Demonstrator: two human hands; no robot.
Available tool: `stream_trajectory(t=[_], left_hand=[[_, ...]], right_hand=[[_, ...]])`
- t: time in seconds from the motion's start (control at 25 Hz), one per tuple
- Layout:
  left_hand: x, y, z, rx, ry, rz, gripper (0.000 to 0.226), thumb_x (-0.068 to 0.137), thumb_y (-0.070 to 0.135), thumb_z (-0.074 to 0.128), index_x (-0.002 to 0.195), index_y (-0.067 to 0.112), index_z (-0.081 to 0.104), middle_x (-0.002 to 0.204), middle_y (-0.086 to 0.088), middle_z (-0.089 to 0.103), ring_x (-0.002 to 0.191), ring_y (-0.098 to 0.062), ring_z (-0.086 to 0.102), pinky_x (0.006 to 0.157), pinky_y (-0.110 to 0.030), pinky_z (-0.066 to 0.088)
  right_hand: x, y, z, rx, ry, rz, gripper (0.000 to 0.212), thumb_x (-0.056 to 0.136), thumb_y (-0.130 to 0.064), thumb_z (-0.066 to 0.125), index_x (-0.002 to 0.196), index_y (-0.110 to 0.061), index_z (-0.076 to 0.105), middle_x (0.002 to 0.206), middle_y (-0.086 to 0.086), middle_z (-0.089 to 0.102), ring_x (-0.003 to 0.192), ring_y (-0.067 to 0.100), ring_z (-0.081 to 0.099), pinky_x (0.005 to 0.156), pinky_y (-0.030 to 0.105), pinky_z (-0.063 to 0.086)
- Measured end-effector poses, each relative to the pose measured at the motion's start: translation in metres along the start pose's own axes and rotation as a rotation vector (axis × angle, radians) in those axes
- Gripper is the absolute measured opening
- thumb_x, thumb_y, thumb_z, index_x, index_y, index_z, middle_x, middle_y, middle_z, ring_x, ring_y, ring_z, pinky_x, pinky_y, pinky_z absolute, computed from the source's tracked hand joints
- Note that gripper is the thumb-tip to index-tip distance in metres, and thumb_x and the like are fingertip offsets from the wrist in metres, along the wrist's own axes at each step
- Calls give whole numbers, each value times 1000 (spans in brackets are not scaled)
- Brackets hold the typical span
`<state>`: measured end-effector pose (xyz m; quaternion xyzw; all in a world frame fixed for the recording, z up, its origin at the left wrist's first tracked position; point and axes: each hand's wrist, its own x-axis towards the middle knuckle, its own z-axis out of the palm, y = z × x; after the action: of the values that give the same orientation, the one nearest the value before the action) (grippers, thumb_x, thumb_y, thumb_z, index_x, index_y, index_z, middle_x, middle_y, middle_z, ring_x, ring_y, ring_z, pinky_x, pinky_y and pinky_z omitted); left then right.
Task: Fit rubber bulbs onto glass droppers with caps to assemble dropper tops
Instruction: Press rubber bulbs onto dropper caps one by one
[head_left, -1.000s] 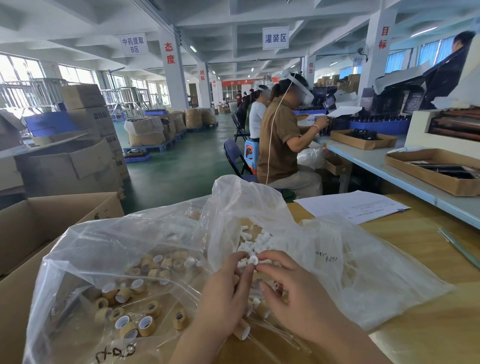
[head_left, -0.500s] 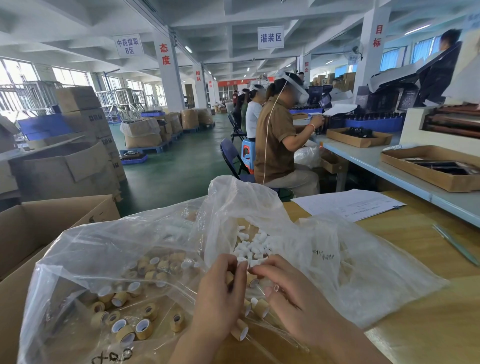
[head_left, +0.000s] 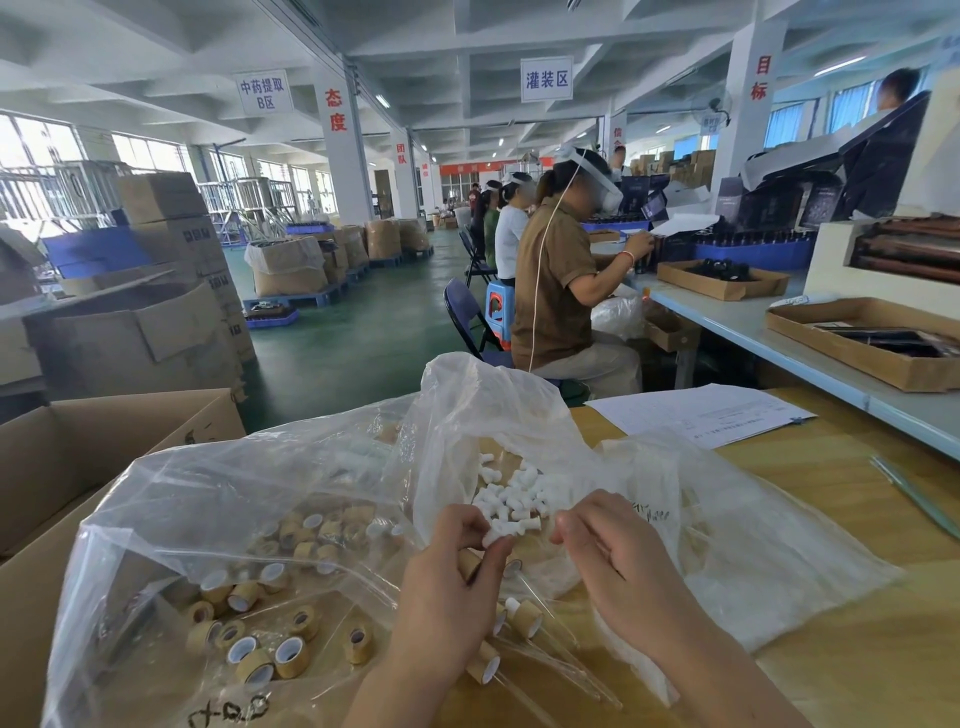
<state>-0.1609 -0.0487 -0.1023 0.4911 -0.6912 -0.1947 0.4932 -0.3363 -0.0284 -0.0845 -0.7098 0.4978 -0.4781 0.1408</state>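
Observation:
My left hand grips a tan capped dropper and pinches a white rubber bulb at its top end. My right hand hovers just right of it with curled fingers, and nothing shows in them. Several loose white bulbs lie in the open mouth of a clear plastic bag. Tan caps fill a second clear bag at the left. Several capped glass droppers lie under my hands.
An open cardboard box stands left of the wooden table. A paper sheet and a thin glass tube lie at the right. People sit at a long bench ahead.
My hands have drawn apart: the left now holds the bulb and capped dropper alone, and the right has moved off to the right. The view has tilted slightly.

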Motion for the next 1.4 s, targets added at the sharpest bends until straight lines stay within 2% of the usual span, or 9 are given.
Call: stream_trajectory(t=[0.16,0.24,0.4,0.56,0.64,0.72,0.88,1.0,1.4], left_hand=[[-1,2,0,-31,-22,-12,31,83,33,69,84,59,50,92,45,56,81,15,58,65,1,38],[-2,4,-1,-19,-49,21,31,85,29,69,82,55,52,88,42,59,76,11,59,64,-1,40],[-1,4,-3,-2,-57,84,27,86,21,68,93,46,61,71,34,61,60,8,55,59,-2,39],[0,1,-1,-30,-46,105,23,86,21,67,105,33,69,93,42,61,86,14,59,71,0,40],[1,-1,0,-38,-58,115,24,87,19,66,108,30,69,99,41,60,93,13,59,74,-1,41],[0,-1,0,-43,-78,131,28,88,16,65,109,34,67,102,37,60,93,12,59,75,-2,41],[0,2,-1,-35,-87,170,43,87,9,66,102,48,59,109,32,59,73,10,59,67,-2,41],[0,2,-1,-45,-87,172,43,87,7,66,99,48,60,106,29,60,68,8,59,64,-2,40],[0,2,-2,-93,-152,128,45,87,12,66,88,56,60,86,19,65,59,0,53,59,-7,38]], right_hand=[[-1,2,-2,56,6,57,39,85,-66,31,107,-50,59,44,-11,43,41,6,39,49,25,39],[-2,4,-2,47,-58,82,38,86,-69,26,115,-61,49,42,-8,35,39,6,33,51,31,41],[-3,3,-7,124,-189,127,39,83,-74,21,113,-71,45,52,-6,36,45,7,35,51,14,34],[-1,5,-7,-34,-319,145,30,100,-48,28,113,-51,54,53,-12,47,46,4,41,50,17,35],[0,4,-3,-125,-360,115,31,101,-45,35,123,-43,55,81,-22,65,71,0,60,67,13,46],[-1,1,-3,-107,-377,115,28,99,-48,38,124,-60,46,99,-36,62,94,-10,60,78,8,45],[-2,-1,-5,-112,-404,102,21,102,-43,32,109,-52,49,51,-12,48,44,5,41,48,18,33],[-3,0,-4,-114,-365,92,17,102,-37,34,93,-37,49,53,-9,44,45,8,35,48,23,28],[-3,2,-6,-144,-338,68,22,99,-38,43,80,-37,54,56,-10,48,48,6,38,51,22,31]])
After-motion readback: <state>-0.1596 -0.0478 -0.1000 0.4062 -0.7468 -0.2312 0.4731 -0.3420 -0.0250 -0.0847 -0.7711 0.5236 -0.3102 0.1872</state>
